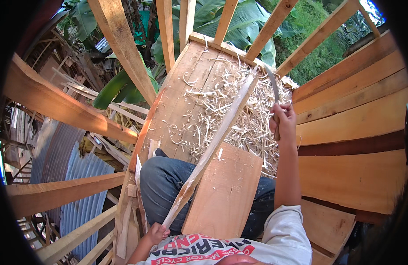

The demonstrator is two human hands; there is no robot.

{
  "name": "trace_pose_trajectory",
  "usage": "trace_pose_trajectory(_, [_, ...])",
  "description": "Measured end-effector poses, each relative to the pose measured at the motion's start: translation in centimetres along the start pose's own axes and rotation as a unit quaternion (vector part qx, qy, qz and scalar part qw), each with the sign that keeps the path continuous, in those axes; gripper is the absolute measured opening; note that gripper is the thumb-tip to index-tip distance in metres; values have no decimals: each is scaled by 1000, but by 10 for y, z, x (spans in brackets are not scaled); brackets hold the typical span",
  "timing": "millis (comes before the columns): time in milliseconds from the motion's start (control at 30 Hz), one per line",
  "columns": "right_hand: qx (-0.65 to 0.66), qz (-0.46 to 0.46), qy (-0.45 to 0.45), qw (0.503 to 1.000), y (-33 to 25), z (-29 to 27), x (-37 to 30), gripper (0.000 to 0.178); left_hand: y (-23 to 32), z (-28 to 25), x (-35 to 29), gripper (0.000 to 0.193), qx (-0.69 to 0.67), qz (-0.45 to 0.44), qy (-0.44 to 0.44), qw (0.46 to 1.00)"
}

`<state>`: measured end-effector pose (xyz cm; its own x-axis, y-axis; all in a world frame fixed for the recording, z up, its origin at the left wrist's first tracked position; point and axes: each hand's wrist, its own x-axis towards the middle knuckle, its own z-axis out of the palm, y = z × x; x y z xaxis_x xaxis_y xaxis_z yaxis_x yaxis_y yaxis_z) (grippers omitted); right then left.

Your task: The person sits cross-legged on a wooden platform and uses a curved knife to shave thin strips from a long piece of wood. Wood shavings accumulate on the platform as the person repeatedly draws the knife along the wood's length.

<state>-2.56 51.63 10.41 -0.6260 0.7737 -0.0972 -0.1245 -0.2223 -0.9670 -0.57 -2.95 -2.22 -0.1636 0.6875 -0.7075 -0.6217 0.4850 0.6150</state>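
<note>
Grasping the lower end of a long wooden stick (216, 140), the left hand (158, 232) is at seven o'clock; this stick extends toward one o'clock. Near three o'clock, the right hand (283, 118) is closed around the handle of a curved knife (273, 85), its blade just beside the stick's far end. A board (227, 190) lies at five o'clock, and shavings (253, 119) at two.

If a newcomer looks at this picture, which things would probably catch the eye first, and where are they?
Probably first is the long pale strip of wood, slanting from the left hand at the lower edge up toward the top centre. Next would be the curly shavings spread thickly over the right part of the plank floor, and the curved knife in the right hand, right of centre.
</note>
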Motion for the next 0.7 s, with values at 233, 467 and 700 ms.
trace_pose_trajectory(233, [38,88,-213,972,-9,14,-39,20,3,2,-4,65,-23,-11,5,1000])
trace_pose_trajectory(467, [50,-25,22,998,1,-13,0,18,3,4,3,65,-12,19,20,1000])
trace_pose_trajectory(700, [73,5,36,997,4,6,-1,18,1,0,-2,66,-30,-12,12,999])
